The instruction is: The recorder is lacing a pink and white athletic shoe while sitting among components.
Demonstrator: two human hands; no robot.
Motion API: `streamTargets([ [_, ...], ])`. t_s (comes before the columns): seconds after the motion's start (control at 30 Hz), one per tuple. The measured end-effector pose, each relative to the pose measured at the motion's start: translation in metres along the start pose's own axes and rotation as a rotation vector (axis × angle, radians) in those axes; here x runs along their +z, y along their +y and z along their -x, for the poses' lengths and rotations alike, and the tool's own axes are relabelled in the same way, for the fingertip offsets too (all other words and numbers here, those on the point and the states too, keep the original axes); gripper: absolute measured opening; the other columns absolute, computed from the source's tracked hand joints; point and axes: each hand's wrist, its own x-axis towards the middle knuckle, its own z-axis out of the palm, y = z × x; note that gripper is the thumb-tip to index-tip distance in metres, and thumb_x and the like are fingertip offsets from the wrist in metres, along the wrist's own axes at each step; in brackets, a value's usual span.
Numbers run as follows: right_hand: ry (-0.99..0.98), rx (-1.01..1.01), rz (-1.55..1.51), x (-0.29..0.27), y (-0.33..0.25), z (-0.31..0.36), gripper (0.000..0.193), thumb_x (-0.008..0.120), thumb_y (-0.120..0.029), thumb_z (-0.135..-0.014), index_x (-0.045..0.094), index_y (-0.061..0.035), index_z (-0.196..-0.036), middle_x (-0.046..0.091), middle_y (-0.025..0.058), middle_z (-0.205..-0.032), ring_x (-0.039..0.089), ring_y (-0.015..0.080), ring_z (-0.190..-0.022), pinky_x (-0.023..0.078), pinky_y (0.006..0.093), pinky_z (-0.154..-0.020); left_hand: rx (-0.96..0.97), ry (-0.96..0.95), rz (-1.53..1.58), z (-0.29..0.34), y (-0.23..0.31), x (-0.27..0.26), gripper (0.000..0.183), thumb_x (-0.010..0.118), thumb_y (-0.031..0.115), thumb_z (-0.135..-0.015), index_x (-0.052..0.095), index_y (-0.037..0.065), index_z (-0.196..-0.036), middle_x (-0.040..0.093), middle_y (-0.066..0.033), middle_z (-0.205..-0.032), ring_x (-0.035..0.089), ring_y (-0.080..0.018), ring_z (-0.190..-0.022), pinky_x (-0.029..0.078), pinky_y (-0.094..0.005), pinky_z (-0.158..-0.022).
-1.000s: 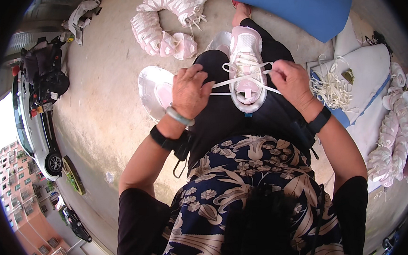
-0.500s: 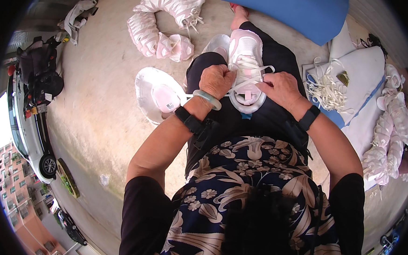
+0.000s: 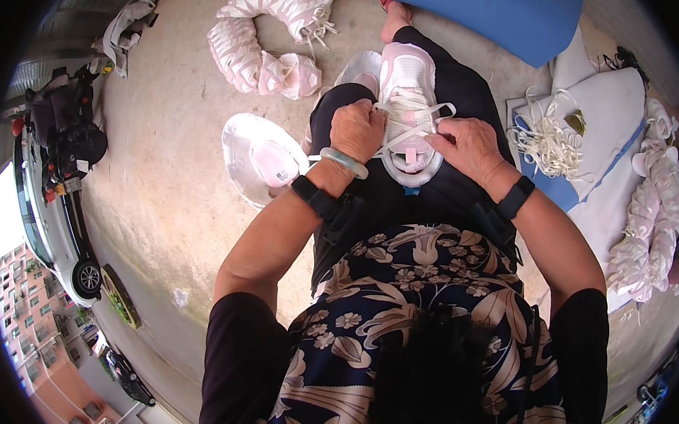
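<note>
On the person's right hand (image 3: pixel 468 146), thumb and forefinger are pinched together on a white lace (image 3: pixel 401 136) at the right edge of a shoe. The left hand (image 3: pixel 358 129) is bent inward against the shoe's left edge; from here I cannot tell whether its curled fingers grip a lace, because the knuckles cover them. The pink-and-white shoe (image 3: pixel 406 116) rests on the person's lap between the two hands, toe pointing away, with laces crossing over its tongue and one loop standing out to the right.

A pale bracelet (image 3: pixel 344 162) circles the left wrist, and each arm wears a black band. The lap is in black trousers (image 3: pixel 471 88), below a dark floral garment (image 3: pixel 422 256).

On the concrete floor (image 3: pixel 171 163) to the left lies a white, bowl-like piece (image 3: pixel 232 155), pink inside. Beyond it, pink-and-white shoe pieces (image 3: pixel 233 50) curve in a ring. Tangled loose laces (image 3: pixel 550 139) lie to the right. Farther left stands a white car (image 3: pixel 54 233).
</note>
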Motion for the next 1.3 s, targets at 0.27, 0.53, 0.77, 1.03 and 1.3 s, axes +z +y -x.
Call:
streamTargets([
  [0.27, 0.020, 0.088, -0.039, 0.000, -0.002, -0.001, 0.025, 0.059, -0.031, -0.074, 0.059, -0.0072, -0.064, 0.059, 0.0112, -0.061, 0.058, 0.0299, -0.063, 0.045, 0.0393, -0.060, 0.184, 0.182, -0.231, -0.013, -0.020, -0.016, 0.012, 0.052, 0.013, -0.074, 0.053, 0.001, -0.069, 0.055, -0.0201, -0.060, 0.056, -0.0394, -0.061, 0.045, -0.0471, -0.057],
  [0.53, 0.139, -0.049, -0.280, -0.003, 0.014, 0.006, 0.014, 0.057, -0.017, -0.076, 0.051, -0.0060, -0.071, 0.055, 0.0100, -0.061, 0.056, 0.0317, -0.061, 0.043, 0.0390, -0.056, 0.170, 0.168, -0.209, 0.011, -0.011, -0.033, 0.017, 0.063, 0.019, -0.076, 0.053, 0.007, -0.083, 0.056, -0.0106, -0.055, 0.056, -0.0324, -0.053, 0.044, -0.0392, -0.049],
  [0.77, 0.203, -0.031, 0.107, -0.002, 0.028, -0.021, 0.029, 0.056, -0.009, -0.069, 0.058, -0.0133, -0.098, 0.049, 0.0080, -0.086, 0.053, 0.0260, -0.087, 0.045, 0.0387, -0.072, 0.399, -0.010, -0.158, 0.027, 0.013, -0.028, 0.026, 0.065, 0.016, -0.069, 0.060, 0.006, -0.092, 0.059, -0.0112, -0.088, 0.059, -0.0307, -0.078, 0.048, -0.0366, -0.066],
  [1.03, 0.265, -0.049, -0.103, -0.003, 0.034, -0.028, 0.009, 0.056, -0.009, -0.074, 0.057, -0.0077, -0.082, 0.053, 0.0058, -0.080, 0.054, 0.0235, -0.077, 0.044, 0.0347, -0.066, 0.323, -0.211, -0.301, 0.028, 0.019, -0.029, 0.022, 0.065, 0.023, -0.070, 0.059, 0.004, -0.080, 0.057, -0.0115, -0.085, 0.059, -0.0320, -0.073, 0.047, -0.0403, -0.062],
  [1.3, 0.293, 0.074, -0.383, 0.002, 0.023, -0.022, 0.010, 0.052, -0.016, -0.079, 0.056, -0.0077, -0.082, 0.060, 0.0138, -0.071, 0.058, 0.0335, -0.069, 0.045, 0.0398, -0.059, 0.433, -0.224, -0.372, 0.033, 0.007, -0.022, 0.014, 0.062, 0.019, -0.072, 0.057, 0.006, -0.067, 0.055, -0.0090, -0.073, 0.058, -0.0302, -0.066, 0.046, -0.0394, -0.057],
])
